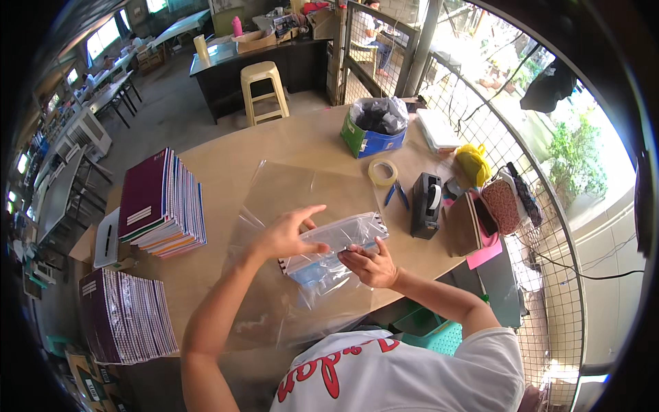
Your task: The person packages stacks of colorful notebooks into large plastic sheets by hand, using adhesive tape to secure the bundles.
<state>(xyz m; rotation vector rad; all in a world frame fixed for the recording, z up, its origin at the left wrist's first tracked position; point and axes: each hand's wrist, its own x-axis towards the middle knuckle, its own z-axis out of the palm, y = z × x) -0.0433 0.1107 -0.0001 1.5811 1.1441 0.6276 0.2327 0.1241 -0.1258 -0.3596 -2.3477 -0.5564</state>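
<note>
A spiral-bound stack of paper (343, 229), pale with a blue part, lies at the middle of the table on clear plastic sheeting (281, 182). Black coil bits show at its ends, and plastic covers part of it. My left hand (292, 233) is over its left side, thumb and fingers spread apart, holding nothing I can see. At its right near edge, my right hand (371, 264) has fingers pinched together at the plastic, with a small dark spot at the fingertips. What they grip is too small to make out.
Stacked spiral notebooks (168, 206) and a second notebook pile (127, 316) stand at left. Toward the right are a tape roll (383, 172), blue-handled pliers (397, 195), a black tape dispenser (426, 206) and a brown pouch (461, 230). A bag-lined box (374, 130) stands at the far edge.
</note>
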